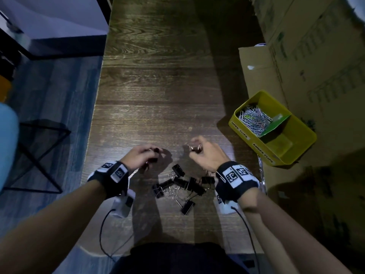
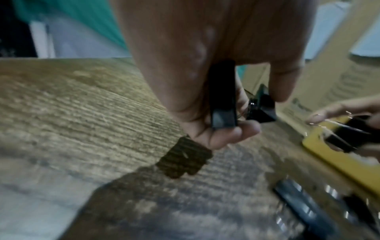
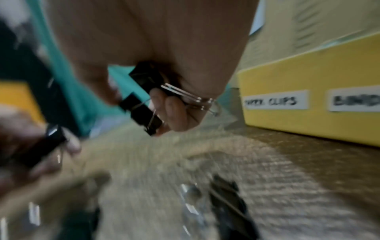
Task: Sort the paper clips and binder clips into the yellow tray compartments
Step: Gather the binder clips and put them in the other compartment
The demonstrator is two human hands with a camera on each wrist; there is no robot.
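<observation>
**Both hands loaded with binder clips, tray off to the right**

Head view: left hand and right hand are raised over the dark wood-grain table, each curled round small black metal binder clips with silver wire handles. The loose pile of black binder clips lies on the table between the wrists, at 6 o'clock from both hands. The yellow plastic two-compartment tray sits at about 2 o'clock from the right hand, well apart, beside stacked brown cardboard boxes. Its far compartment holds the heap of silver wire paper clips; the near compartment, labelled for binder clips, looks bare of clips. A green card divider splits the two. The right hand is nearer the tray; the left would have to cross the pile.

Left wrist view: fingers and thumb pinch two black clips, bodies roughly upright. The tray's yellow wall shows at 3 o'clock, behind the right hand.

Right wrist view: blurred. Fingers clamp at least two black clips, long axes slanting from 10 toward 4 o'clock, handles pointing at the tray. The tray front lies at 3 o'clock, labels facing the hand.

Judgement: drop-off into the near compartment comes next, right hand first.
</observation>
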